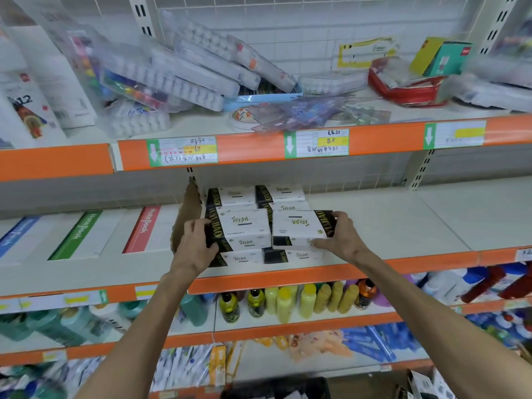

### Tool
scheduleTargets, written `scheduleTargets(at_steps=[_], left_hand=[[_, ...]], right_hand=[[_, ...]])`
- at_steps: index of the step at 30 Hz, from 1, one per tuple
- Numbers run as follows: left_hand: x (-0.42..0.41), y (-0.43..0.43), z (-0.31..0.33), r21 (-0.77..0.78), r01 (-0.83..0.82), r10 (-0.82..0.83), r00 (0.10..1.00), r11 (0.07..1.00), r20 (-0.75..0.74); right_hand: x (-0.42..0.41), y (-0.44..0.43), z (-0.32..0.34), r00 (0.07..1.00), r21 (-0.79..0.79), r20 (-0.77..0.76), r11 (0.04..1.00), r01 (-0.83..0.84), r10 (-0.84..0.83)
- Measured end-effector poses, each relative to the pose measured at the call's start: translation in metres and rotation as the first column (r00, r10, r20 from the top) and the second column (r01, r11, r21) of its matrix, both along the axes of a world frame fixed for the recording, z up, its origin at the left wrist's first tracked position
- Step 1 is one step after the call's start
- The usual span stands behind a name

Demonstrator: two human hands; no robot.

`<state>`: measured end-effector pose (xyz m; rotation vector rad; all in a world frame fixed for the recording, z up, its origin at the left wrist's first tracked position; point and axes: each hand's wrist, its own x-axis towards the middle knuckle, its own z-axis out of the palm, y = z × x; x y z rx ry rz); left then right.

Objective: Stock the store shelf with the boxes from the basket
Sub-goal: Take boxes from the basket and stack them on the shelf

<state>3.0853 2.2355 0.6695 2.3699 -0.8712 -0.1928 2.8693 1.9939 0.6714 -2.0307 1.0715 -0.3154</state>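
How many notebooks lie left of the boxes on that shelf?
3: blue notebook far left, green notebook middle, red notebook nearest the boxes. Others may be hidden.

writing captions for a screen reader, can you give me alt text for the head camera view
Two bare hands hold white-and-black boxes on a store shelf: the left hand grips the left box and the right hand grips the right box, both atop a stack of matching boxes. Notebooks lie to the left; bottles stand on the lower shelf.
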Motion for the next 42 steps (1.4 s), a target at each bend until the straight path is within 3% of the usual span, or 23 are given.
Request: scheduleTargets(at_steps=[2,3,5,8,12,14,16,18,21,24,26,28,33,38,42], left_hand=[[-0.002,-0.001,0.000,-0.020,-0.005,0.005,1.000,1.000,-0.013],[-0.003,-0.002,0.000,-0.030,-0.010,0.009,1.000,1.000,-0.022],[-0.006,-0.003,0.002,-0.040,-0.029,0.027,0.998,0.999,-0.052],[-0.007,-0.004,0.003,-0.027,-0.044,0.042,0.995,0.999,-0.085],[-0.004,-0.005,0.007,0.005,-0.039,0.039,0.995,0.999,-0.093],[-0.002,-0.005,0.006,0.008,-0.037,0.038,0.995,0.999,-0.096],[0.000,-0.007,0.005,0.004,-0.043,0.043,0.994,0.999,-0.097],[0.000,-0.009,0.002,0.001,-0.071,0.071,0.992,0.997,-0.105],[-0.002,-0.014,-0.002,0.010,-0.111,0.111,0.990,0.994,-0.091],[-0.001,-0.016,-0.005,0.030,-0.129,0.131,0.989,0.991,-0.072],[0.000,-0.015,-0.006,0.027,-0.142,0.143,0.986,0.990,-0.081],[0.000,-0.015,-0.006,0.031,-0.147,0.149,0.985,0.989,-0.082],[0.005,-0.020,-0.007,0.045,-0.201,0.203,0.978,0.979,-0.045],[0.014,-0.037,-0.014,0.003,-0.249,0.249,0.969,0.969,0.007],[0.037,-0.052,-0.019,-0.065,-0.246,0.243,0.969,0.967,-0.038]], right_hand=[[0.003,-0.001,-0.001,0.998,0.104,0.029,0.993,0.061,-0.064],[0.004,0.000,-0.001,0.988,0.238,0.059,0.963,0.126,-0.143],[0.005,0.000,-0.002,0.952,0.503,0.069,0.834,0.225,-0.298],[0.008,-0.006,-0.004,0.879,0.594,0.157,0.754,0.280,-0.450],[0.016,-0.034,0.021,0.775,0.495,0.394,0.824,0.274,-0.494],[0.022,-0.052,0.035,0.828,0.386,0.440,0.906,0.176,-0.348],[0.032,-0.063,0.039,0.909,0.275,0.377,0.959,0.075,-0.179],[0.047,-0.065,0.033,0.937,0.255,0.318,0.965,0.063,-0.145],[0.057,-0.048,0.018,0.982,0.134,0.116,0.982,0.133,-0.149],[0.049,-0.020,0.008,0.989,-0.039,-0.147,0.999,-0.003,-0.002],[0.042,-0.005,0.010,0.924,-0.180,-0.377,0.973,-0.145,0.068],[0.037,-0.001,0.015,0.853,-0.192,-0.504,0.946,-0.261,0.133],[0.027,-0.018,0.016,0.923,-0.048,-0.327,0.972,-0.229,0.201],[0.031,-0.025,-0.004,0.963,-0.192,-0.103,0.945,-0.263,0.248],[0.056,-0.033,-0.016,0.989,-0.199,0.080,0.974,-0.107,0.125]])
